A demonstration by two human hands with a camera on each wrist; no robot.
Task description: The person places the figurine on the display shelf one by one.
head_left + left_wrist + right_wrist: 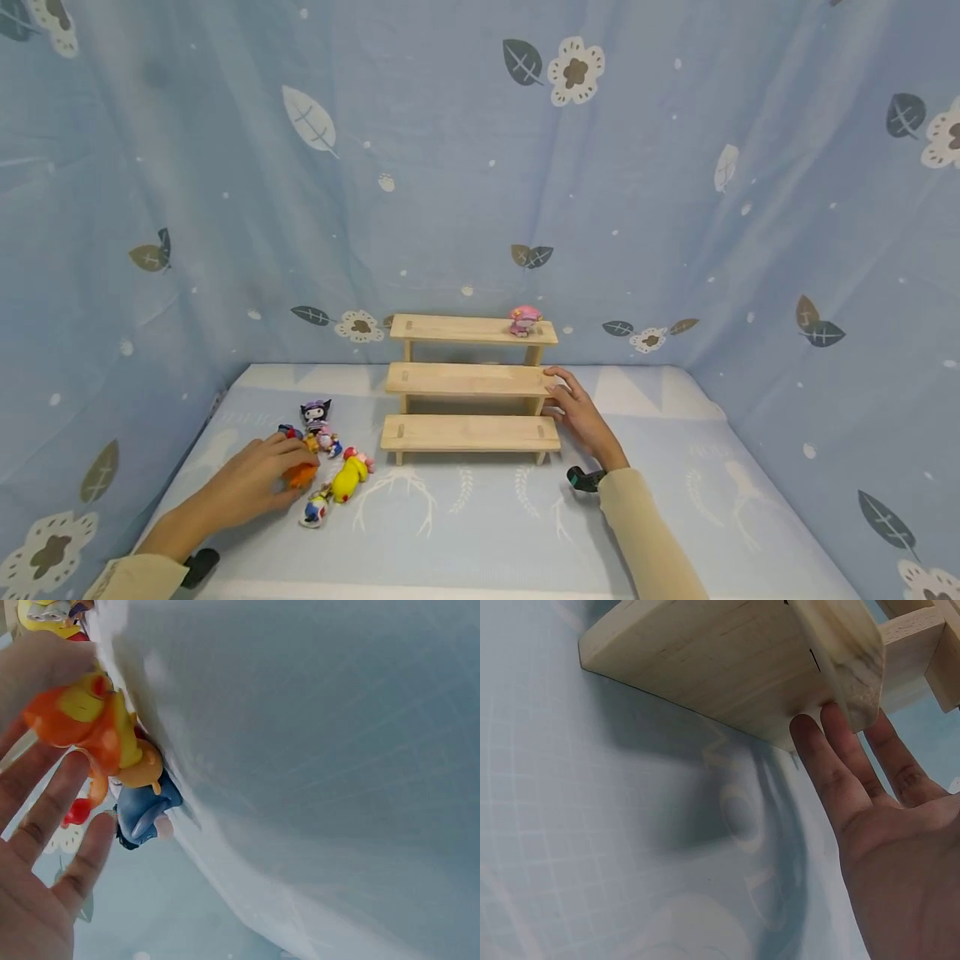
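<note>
A three-tier wooden shelf (pixel 471 379) stands at the middle of the table. My right hand (pixel 579 417) holds the right end of its middle board; in the right wrist view, fingertips (pixel 810 731) reach the wood beside a leg. At the left, my left hand (pixel 258 477) pinches an orange and yellow figurine (pixel 94 724) between thumb and fingers. Around that hand lie a black and purple figurine (pixel 316 414), a yellow figurine (pixel 347 480), a white and blue figurine (pixel 314 508) and a dark blue figurine (pixel 142 810). A pink figurine (pixel 523 322) stands on the top board's right end.
A patterned blue curtain (pixel 450 167) encloses the back and sides. The table (pixel 480 533) has a pale printed cover. A small pink and red figure (pixel 360 457) touches the yellow figurine. Dark wrist devices (pixel 585 479) sit at both sleeves.
</note>
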